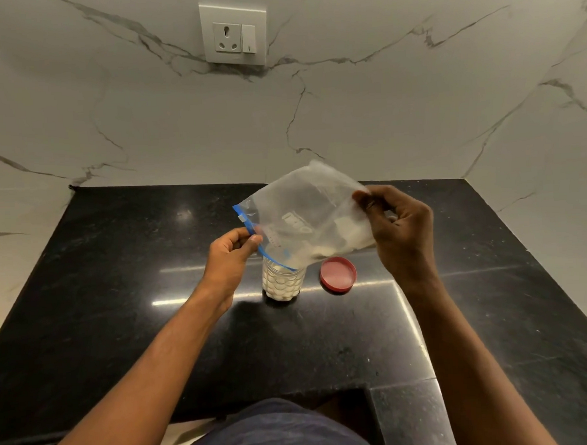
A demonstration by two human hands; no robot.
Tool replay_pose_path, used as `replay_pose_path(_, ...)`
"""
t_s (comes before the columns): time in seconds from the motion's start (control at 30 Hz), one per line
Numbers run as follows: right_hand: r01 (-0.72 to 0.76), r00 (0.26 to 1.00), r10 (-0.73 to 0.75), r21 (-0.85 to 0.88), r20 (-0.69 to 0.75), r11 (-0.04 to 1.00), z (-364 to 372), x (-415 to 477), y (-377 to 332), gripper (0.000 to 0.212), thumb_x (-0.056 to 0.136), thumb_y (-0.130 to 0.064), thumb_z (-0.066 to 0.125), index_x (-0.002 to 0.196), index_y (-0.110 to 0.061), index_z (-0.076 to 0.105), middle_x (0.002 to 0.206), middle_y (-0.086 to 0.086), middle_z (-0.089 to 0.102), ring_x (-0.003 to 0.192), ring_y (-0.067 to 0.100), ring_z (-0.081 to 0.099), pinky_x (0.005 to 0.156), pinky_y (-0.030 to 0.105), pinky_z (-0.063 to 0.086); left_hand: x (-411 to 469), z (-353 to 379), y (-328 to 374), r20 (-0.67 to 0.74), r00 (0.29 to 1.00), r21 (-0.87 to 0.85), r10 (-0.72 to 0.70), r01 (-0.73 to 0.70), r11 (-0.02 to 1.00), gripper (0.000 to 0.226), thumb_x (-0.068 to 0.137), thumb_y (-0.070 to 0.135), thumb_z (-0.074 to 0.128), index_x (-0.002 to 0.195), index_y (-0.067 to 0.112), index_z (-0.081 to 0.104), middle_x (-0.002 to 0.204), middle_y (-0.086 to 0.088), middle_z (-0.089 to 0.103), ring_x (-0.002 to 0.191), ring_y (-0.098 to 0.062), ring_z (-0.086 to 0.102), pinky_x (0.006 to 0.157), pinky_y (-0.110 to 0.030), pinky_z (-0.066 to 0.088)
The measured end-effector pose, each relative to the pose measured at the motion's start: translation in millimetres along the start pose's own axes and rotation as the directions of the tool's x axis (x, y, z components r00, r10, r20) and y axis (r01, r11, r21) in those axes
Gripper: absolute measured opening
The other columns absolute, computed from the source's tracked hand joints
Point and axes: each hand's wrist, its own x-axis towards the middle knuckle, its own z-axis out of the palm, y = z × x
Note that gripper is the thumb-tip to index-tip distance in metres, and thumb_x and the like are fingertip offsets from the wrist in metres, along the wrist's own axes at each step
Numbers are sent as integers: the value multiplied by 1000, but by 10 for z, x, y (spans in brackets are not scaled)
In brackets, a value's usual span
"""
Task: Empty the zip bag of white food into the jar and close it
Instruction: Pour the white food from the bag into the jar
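Observation:
A clear zip bag (pixel 305 215) with a blue zip strip is held tilted over a clear dimpled jar (pixel 283 284). The bag's open mouth points down into the jar's top. My left hand (pixel 231 259) pinches the blue zip edge at the bag's mouth. My right hand (pixel 397 227) grips the bag's raised bottom corner. A little white food lies in the bag's lower fold near my right hand. The jar stands upright on the black counter (pixel 120 316) and is nearly full of white food. Its red lid (pixel 338 275) lies flat on the counter just right of the jar.
A marble wall with a socket and switch plate (pixel 234 33) rises behind the counter. The counter's front edge has a cut-out step near my body (pixel 279 430). Marble side walls bound the counter at the left and right.

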Motion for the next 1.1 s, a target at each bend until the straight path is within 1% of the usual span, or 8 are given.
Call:
replay_pose_path(0.13, -58, 993, 62, -41, 101, 997, 32, -10, -37, 15, 99, -28, 72, 110, -20, 76, 96, -13, 75, 88, 5, 69, 75, 34, 59, -6, -3, -18, -21, 999, -19, -25, 24, 1000, 16, 103, 11, 65, 110, 20, 77, 97, 9, 83, 89, 1, 76, 71, -12, 58)
replay_pose_path(0.3, -257, 935, 268, -77, 234, 963, -95, -160, 41, 62, 79, -35, 91, 131, -36, 57, 125, -12, 65, 112, 9, 65, 93, 34, 59, -4, 22, 1, -79, 994, -39, -78, 76, 996, 15, 103, 14, 67, 105, 24, 77, 97, 8, 83, 89, -2, 77, 69, -13, 57)
replay_pose_path(0.43, -296, 952, 289, 61, 101, 953, -118, -298, 138, 46, 86, -14, 85, 125, -22, 63, 120, -3, 71, 108, 17, 73, 87, 49, 65, -15, 53, 22, -91, 991, -40, -97, 93, 995, 16, 103, 12, 67, 102, 25, 76, 93, 11, 82, 85, 1, 76, 69, -15, 55)
replay_pose_path(0.57, -211, 969, 226, 139, -101, 968, -65, -264, 99, 30, 88, -17, 85, 116, -15, 73, 112, 4, 77, 103, 19, 77, 90, 45, 64, -43, 75, 21, -70, 993, -40, -99, 96, 995, 15, 103, 11, 66, 102, 22, 76, 91, 9, 82, 83, 1, 76, 71, -13, 54)
replay_pose_path(0.8, -184, 979, 193, 122, -67, 975, 64, -144, -55, 24, 88, -15, 85, 107, -25, 73, 120, 4, 75, 108, 17, 75, 92, 41, 64, -73, 53, 28, -77, 991, -67, -108, 103, 992, 12, 103, 11, 65, 110, 14, 74, 104, -3, 78, 94, -11, 72, 77, -21, 50)
replay_pose_path(0.93, -243, 938, 257, -89, 231, 966, 79, -130, -91, 39, 85, -18, 86, 110, -27, 58, 129, 5, 67, 94, 22, 78, 72, 44, 68, -102, 95, 40, -75, 991, -88, -111, 104, 991, 11, 103, 11, 65, 107, 16, 73, 105, -2, 78, 97, -11, 73, 79, -20, 49)
replay_pose_path(1.0, -268, 949, 265, -7, 172, 963, 53, -123, -91, 40, 87, -14, 85, 113, -24, 56, 123, 7, 67, 84, 23, 78, 63, 46, 67, -110, 113, 54, -67, 991, -93, -112, 105, 990, 11, 103, 11, 65, 105, 18, 73, 106, -2, 78, 99, -11, 73, 81, -20, 49)
replay_pose_path(1.1, -228, 973, 227, 7, 34, 974, 38, -111, -87, 41, 86, -15, 86, 118, -20, 61, 115, 0, 71, 99, 17, 75, 79, 45, 66, -115, 106, 51, -73, 991, -98, -116, 109, 989, 11, 103, 12, 66, 104, 20, 73, 106, -1, 78, 99, -11, 73, 82, -21, 48)
